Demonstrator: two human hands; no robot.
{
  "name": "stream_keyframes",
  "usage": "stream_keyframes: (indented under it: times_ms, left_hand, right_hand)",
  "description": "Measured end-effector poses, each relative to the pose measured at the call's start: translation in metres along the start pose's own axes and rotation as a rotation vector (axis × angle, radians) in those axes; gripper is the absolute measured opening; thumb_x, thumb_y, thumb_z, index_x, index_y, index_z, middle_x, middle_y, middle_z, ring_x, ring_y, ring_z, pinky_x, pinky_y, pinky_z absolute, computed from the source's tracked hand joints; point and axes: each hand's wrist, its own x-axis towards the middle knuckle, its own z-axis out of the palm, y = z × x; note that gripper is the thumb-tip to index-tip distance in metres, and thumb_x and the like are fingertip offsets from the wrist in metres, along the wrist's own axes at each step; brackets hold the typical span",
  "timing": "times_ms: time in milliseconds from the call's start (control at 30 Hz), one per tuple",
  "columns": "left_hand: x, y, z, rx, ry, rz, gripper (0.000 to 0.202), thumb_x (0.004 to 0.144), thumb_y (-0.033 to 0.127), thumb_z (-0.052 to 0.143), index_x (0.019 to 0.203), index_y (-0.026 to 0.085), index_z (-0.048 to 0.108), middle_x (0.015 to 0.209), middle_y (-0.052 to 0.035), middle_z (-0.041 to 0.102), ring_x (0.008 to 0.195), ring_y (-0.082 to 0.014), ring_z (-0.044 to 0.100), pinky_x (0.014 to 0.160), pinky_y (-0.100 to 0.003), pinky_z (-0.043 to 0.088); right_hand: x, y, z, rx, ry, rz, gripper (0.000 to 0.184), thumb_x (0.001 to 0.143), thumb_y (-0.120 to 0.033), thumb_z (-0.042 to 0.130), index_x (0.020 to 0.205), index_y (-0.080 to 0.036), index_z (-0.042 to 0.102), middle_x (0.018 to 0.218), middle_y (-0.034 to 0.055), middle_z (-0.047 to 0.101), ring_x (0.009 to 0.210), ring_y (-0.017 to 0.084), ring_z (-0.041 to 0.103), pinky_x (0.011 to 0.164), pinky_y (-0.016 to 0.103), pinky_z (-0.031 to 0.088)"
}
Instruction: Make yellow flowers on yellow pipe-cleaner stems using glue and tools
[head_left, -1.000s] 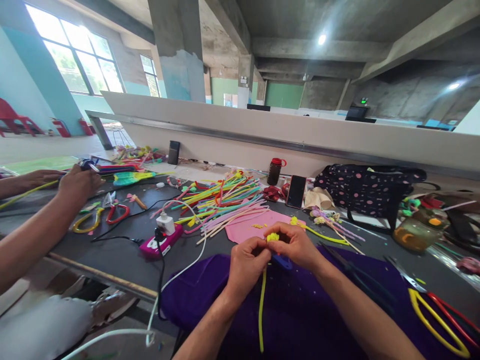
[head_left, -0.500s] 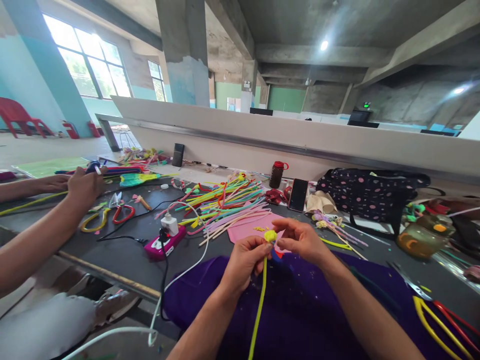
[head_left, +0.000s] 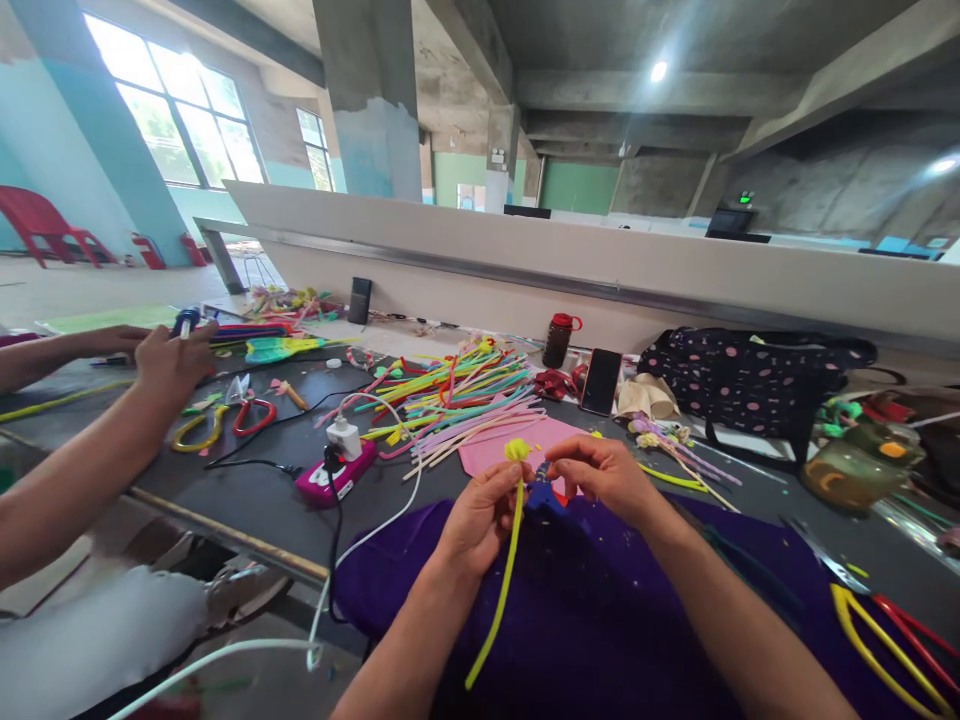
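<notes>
My left hand (head_left: 484, 510) is closed, pinching a yellow-green pipe cleaner flower (head_left: 517, 450) just under its fluffy head. The flower's long stem (head_left: 501, 590) hangs down below the fingers, bending to the left. My right hand (head_left: 604, 480) is a short way to the right of the flower, not touching it. Its fingers are curled with thumb and forefinger close together; whatever may be between them is too small to make out. Under both hands lies a dark purple cloth (head_left: 600, 610), and behind them a pink sheet (head_left: 487, 445) with small yellow bits on it.
Many coloured pipe cleaners (head_left: 450, 395) lie behind the hands. A magenta power strip (head_left: 337, 475) with cables is to the left, scissors (head_left: 862, 590) to the right. A phone (head_left: 601, 380), bottle (head_left: 557, 340) and bag (head_left: 750, 390) stand behind. A co-worker's hand (head_left: 176, 355) works at far left.
My left hand has moved the flower slightly left and up, and its stem now swings further left. My right hand has drawn away from the flower head, its fingertips closer together.
</notes>
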Motion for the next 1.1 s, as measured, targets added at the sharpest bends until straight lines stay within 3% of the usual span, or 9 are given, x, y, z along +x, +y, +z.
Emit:
stream_keyframes:
  times_ms: [167,333,500,633,700,800,867,967,1100]
  left_hand:
    - [-0.009,-0.006,-0.002,0.101,0.092,0.16,0.023,0.061,0.028,0.07,0.078,0.012,0.066,0.064,-0.0008,0.061,0.051,-0.0081,0.054,0.046,-0.018,0.043]
    - [-0.016,-0.009,-0.015,0.145,0.152,0.091,0.019,0.061,0.028,0.069,0.071,0.013,0.063,0.053,0.0027,0.056,0.036,-0.0052,0.045,0.035,-0.018,0.038]
    - [-0.021,0.002,-0.024,0.048,0.141,0.094,0.015,0.064,0.024,0.068,0.07,0.012,0.06,0.066,0.0017,0.059,0.042,-0.0015,0.045,0.032,-0.011,0.028]
    - [-0.019,0.018,-0.031,-0.005,0.083,0.07,0.017,0.067,0.025,0.065,0.071,0.011,0.057,0.06,0.0023,0.057,0.033,0.0021,0.032,0.028,-0.01,0.019]
    - [-0.013,0.026,-0.035,-0.015,0.056,0.049,0.017,0.068,0.026,0.065,0.07,0.012,0.056,0.058,0.0031,0.056,0.03,0.0022,0.029,0.028,-0.011,0.019]
    - [0.006,0.037,-0.035,0.004,0.005,0.031,0.017,0.069,0.026,0.064,0.074,0.013,0.055,0.056,0.0034,0.056,0.03,0.0017,0.03,0.028,-0.011,0.018]
    - [0.022,0.041,-0.032,0.028,-0.002,0.046,0.018,0.068,0.026,0.065,0.075,0.012,0.055,0.053,0.0038,0.055,0.028,0.0015,0.028,0.027,-0.012,0.017]
    - [0.045,0.04,-0.029,0.052,0.006,0.051,0.019,0.069,0.026,0.065,0.078,0.012,0.056,0.054,0.0037,0.054,0.031,0.0004,0.033,0.028,-0.012,0.019]
    - [0.058,0.028,-0.037,0.032,0.042,0.021,0.018,0.07,0.027,0.063,0.077,0.012,0.057,0.054,0.0038,0.053,0.033,0.0003,0.034,0.03,-0.011,0.02]
  right_hand:
    - [-0.006,0.011,0.035,0.183,-0.176,0.112,0.027,0.077,-0.042,0.056,0.081,-0.016,0.06,0.062,-0.0017,0.058,0.044,0.007,0.052,0.035,0.015,0.029]
    - [-0.012,0.019,0.061,0.228,-0.278,0.165,0.033,0.081,-0.043,0.048,0.07,-0.014,0.056,0.061,-0.0005,0.056,0.042,0.006,0.05,0.035,0.014,0.03]
    - [-0.021,0.017,0.066,0.084,-0.415,0.145,0.023,0.082,-0.028,0.046,0.067,-0.015,0.057,0.059,-0.002,0.055,0.047,0.007,0.052,0.044,0.016,0.039]
    - [-0.024,0.01,0.055,-0.153,-0.536,0.045,0.018,0.082,-0.026,0.047,0.077,-0.016,0.062,0.063,-0.0019,0.056,0.051,0.009,0.054,0.045,0.017,0.039]
    - [-0.015,0.01,0.041,-0.271,-0.489,-0.023,0.019,0.083,-0.029,0.048,0.089,-0.018,0.063,0.071,-0.0004,0.06,0.054,0.01,0.056,0.048,0.018,0.041]
    - [0.016,0.02,0.01,-0.554,-0.228,-0.113,0.023,0.085,-0.028,0.044,0.093,-0.018,0.064,0.08,0.0021,0.065,0.059,0.011,0.057,0.056,0.021,0.042]
    - [0.044,0.032,-0.01,-0.851,-0.174,-0.079,0.022,0.084,-0.027,0.045,0.087,-0.019,0.066,0.075,0.0015,0.066,0.061,0.012,0.058,0.056,0.021,0.039]
    - [0.083,0.054,-0.026,-0.949,-0.176,-0.048,0.02,0.08,-0.022,0.049,0.085,-0.018,0.068,0.079,0.0035,0.067,0.069,0.014,0.059,0.059,0.021,0.036]
    - [0.119,0.081,-0.02,-0.966,-0.278,-0.052,0.018,0.074,-0.03,0.057,0.085,-0.02,0.068,0.081,0.0036,0.068,0.074,0.016,0.058,0.06,0.021,0.035]
